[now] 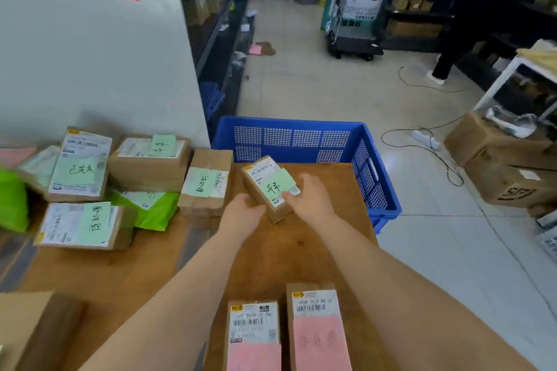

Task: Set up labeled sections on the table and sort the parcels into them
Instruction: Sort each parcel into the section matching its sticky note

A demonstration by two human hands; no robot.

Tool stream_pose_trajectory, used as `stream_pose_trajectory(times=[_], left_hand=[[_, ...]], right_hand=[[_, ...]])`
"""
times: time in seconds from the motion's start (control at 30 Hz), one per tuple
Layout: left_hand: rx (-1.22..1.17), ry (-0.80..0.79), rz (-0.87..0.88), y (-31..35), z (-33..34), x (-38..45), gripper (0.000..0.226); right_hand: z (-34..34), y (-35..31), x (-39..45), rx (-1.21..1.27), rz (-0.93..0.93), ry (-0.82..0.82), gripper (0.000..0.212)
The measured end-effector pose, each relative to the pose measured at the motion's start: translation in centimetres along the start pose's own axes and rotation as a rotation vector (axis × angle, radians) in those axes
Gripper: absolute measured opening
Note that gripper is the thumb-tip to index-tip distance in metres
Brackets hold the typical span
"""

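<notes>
A small cardboard parcel (265, 182) with a white shipping label and a green handwritten note rests tilted near the far edge of the wooden table (295, 256). My left hand (242, 212) grips its near left corner and my right hand (310, 197) holds its right side. Several parcels with green notes (87, 224) lie grouped at the left, some stacked. Two parcels with pink notes (319, 328) lie side by side at the near edge, between my forearms.
A blue plastic crate (370, 172) stands just beyond the table's far right corner. A white wall (90, 54) borders the left. Brown boxes (506, 166) and cables lie on the floor at right. A person in black (470, 24) stands by shelves.
</notes>
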State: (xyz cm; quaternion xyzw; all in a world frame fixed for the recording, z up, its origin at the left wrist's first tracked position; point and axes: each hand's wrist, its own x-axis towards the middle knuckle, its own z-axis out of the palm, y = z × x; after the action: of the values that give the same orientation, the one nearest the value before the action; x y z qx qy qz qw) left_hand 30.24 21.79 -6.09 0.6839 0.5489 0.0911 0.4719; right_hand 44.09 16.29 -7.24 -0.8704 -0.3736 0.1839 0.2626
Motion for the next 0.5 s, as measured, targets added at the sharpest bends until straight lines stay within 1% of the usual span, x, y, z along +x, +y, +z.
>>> stream_pose_trajectory(times=[0.07, 0.17, 0.23, 0.33, 0.37, 0.43, 0.5], left_hand=[[-0.049, 0.034, -0.053, 0.3, 1.6, 1.7, 0.050], [-0.138, 0.060, -0.116, 0.2, 3.7, 4.0, 0.044], [-0.194, 0.081, -0.140, -0.1, 4.8, 5.2, 0.044], [-0.251, 0.111, -0.130, -0.6, 6.3, 5.7, 0.044], [-0.271, 0.135, -0.122, -0.7, 6.6, 5.5, 0.044], [-0.327, 0.178, -0.114, -0.8, 6.8, 4.7, 0.047], [-0.387, 0.203, -0.093, -0.7, 6.4, 3.7, 0.051]], right_hand=[[1.3, 0.7, 2.2, 0.076, 0.026, 0.008, 0.069], [3.0, 1.8, 4.7, 0.183, 0.046, -0.061, 0.071], [3.9, 2.2, 5.8, 0.201, 0.043, -0.095, 0.066], [5.0, 3.1, 6.3, 0.209, -0.018, -0.120, 0.047], [5.2, 3.4, 6.1, 0.230, -0.019, -0.112, 0.044], [5.2, 3.8, 5.3, 0.307, 0.010, -0.098, 0.043], [4.8, 3.5, 4.2, 0.441, 0.043, -0.075, 0.040]])
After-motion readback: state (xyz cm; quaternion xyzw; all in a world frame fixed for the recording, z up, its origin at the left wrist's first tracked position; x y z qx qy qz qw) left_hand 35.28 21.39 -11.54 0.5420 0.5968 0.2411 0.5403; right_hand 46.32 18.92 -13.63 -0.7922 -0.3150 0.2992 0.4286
